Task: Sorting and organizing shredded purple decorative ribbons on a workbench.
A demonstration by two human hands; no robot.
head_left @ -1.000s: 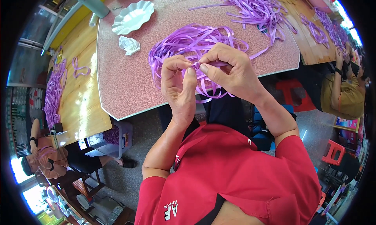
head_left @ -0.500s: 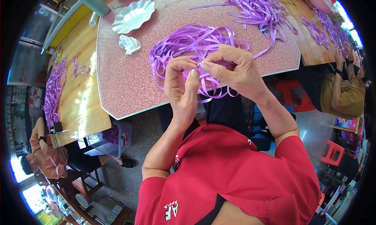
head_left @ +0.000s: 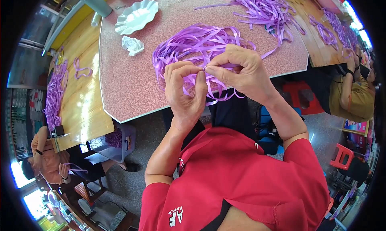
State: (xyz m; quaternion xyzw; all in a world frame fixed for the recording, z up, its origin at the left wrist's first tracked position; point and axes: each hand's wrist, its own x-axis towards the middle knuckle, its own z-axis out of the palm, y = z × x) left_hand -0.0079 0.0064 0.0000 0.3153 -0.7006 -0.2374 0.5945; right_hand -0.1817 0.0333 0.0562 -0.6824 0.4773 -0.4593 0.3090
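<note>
head view: elbows bent outward, the left hand (head_left: 184, 88) and right hand (head_left: 243, 74) meet almost fingertip to fingertip above the near edge of the tabletop (head_left: 132, 86), each pinching a bit of purple ribbon (head_left: 204, 69) between thumb and forefinger. just beyond and below them lies a loose heap of ribbons (head_left: 197, 40), flat, glossy and looped, on the speckled pink surface. farther left sit a pale, scalloped plate (head_left: 136, 17) and a crumpled white tissue (head_left: 132, 45).

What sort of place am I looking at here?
Probably a small handwork workshop, though perhaps a home. Purple ribbon lies heaped on the pink table, more ribbon lies on the wooden table at left, and a co-worker sits near it.
</note>
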